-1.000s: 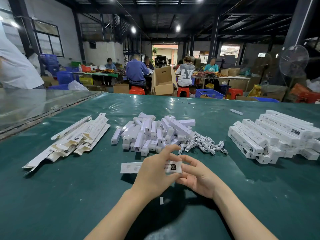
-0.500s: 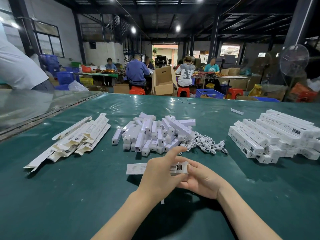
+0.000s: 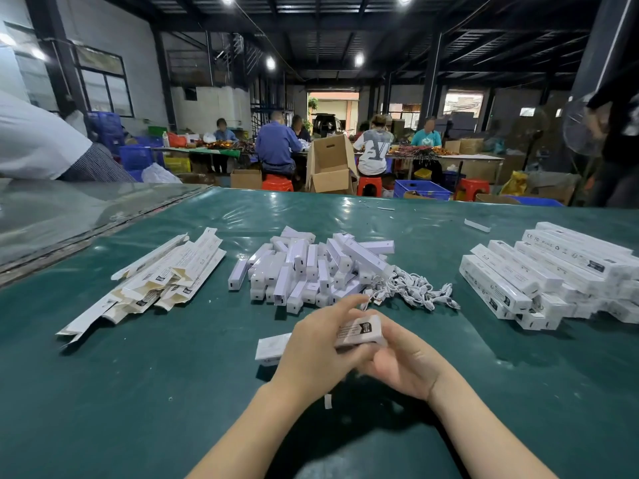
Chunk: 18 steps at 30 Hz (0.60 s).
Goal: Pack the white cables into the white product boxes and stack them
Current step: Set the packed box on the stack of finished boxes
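In hand: one white box (image 3: 359, 331), table centre, left hand (image 3: 311, 354) and right hand (image 3: 404, 368) both curled round it. Packed stack (image 3: 553, 281), two o'clock. Loose cables (image 3: 415, 288), one o'clock; flat cartons (image 3: 162, 281), ten o'clock: plenty left, I'd judge.

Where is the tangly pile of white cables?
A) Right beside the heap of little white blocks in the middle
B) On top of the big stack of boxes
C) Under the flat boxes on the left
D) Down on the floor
A: the tangle of white cables lies on the table against the right edge of the heap of small white blocks, apart from the stack of boxes.
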Available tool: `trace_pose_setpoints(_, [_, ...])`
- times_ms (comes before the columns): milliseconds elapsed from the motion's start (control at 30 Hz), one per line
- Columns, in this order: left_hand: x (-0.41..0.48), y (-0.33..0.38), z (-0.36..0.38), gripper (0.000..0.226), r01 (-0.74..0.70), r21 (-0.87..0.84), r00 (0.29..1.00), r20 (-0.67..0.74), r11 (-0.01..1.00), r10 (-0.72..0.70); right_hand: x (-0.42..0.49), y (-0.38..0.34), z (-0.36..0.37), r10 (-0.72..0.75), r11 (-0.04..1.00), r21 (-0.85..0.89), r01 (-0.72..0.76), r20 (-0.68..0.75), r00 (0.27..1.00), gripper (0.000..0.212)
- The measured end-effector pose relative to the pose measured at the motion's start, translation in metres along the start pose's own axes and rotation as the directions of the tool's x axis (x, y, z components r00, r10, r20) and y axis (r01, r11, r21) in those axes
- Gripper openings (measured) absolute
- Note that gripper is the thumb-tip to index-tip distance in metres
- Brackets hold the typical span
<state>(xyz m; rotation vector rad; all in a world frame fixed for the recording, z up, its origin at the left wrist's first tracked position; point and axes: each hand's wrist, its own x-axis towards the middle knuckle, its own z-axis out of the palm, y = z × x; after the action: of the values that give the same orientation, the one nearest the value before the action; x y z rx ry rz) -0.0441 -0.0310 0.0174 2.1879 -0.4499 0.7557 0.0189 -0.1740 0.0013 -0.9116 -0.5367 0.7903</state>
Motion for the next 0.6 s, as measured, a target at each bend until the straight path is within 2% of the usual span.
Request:
trace_pose_setpoints(100, [-0.001,-0.011,-0.001,0.04,-0.042,0.059,0.998,-0.035,0.997,0.044,-0.001,-0.001,-0.001,0.011,1.0,-0.007,-0.011,-0.065,0.998,0.089])
trace_pose_setpoints(300, [-0.002,-0.011,0.003,0.036,0.038,-0.088,0.997,-0.058,0.995,-0.044,-0.003,-0.002,0.0,0.017,0.998,-0.055,-0.02,-0.055,0.998,0.094])
trace_pose_setpoints(400, [-0.002,-0.003,0.005,0.046,0.016,-0.11,0.994,-0.104,0.994,-0.028,-0.006,-0.006,0.002,0.002,0.999,-0.032,-0.004,-0.05,0.999,0.079])
trace_pose_setpoints(467, [-0.001,-0.001,0.005,0.043,-0.006,-0.117,0.994,-0.11,0.993,-0.007,-0.006,-0.008,0.005,-0.021,0.999,-0.044,0.018,-0.062,0.998,0.073])
trace_pose_setpoints(600, [0.001,-0.001,0.001,0.045,-0.016,-0.172,0.994,-0.108,0.985,-0.002,-0.001,-0.004,0.012,-0.054,0.998,-0.014,0.053,-0.073,0.996,0.081])
